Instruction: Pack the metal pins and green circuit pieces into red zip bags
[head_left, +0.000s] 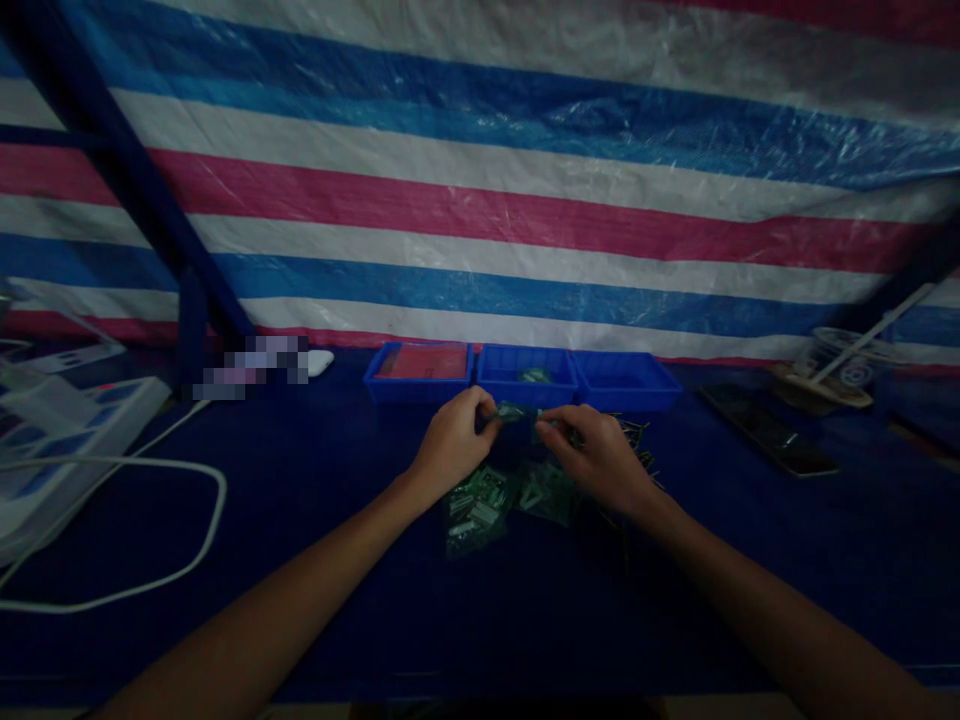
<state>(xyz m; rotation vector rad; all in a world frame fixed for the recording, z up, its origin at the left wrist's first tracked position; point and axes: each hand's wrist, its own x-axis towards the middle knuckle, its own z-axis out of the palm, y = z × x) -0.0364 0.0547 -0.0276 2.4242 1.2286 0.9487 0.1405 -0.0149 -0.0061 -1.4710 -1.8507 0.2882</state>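
My left hand (452, 442) pinches the left end of a small clear plastic bag (511, 412), held just above the table. On its other side, my right hand (596, 452) has thumb and fingers closed on the right end. What lies inside this bag is too dark to make out. Below my hands rest two more clear bags: a left one (477, 508) with green and whitish small parts, and a right one (545, 490) with similar pieces. Thin brass-coloured sticks or long screws (636, 436) lie loose beside and partly behind my right hand.
Three blue bins stand behind my hands: the left bin (381, 392) holds red packets, the middle bin (491, 383) a small bag, then a right bin (637, 398). A phone (769, 430) lies right; a white cable (214, 520) loops left. Striped sheeting (480, 180) hangs behind.
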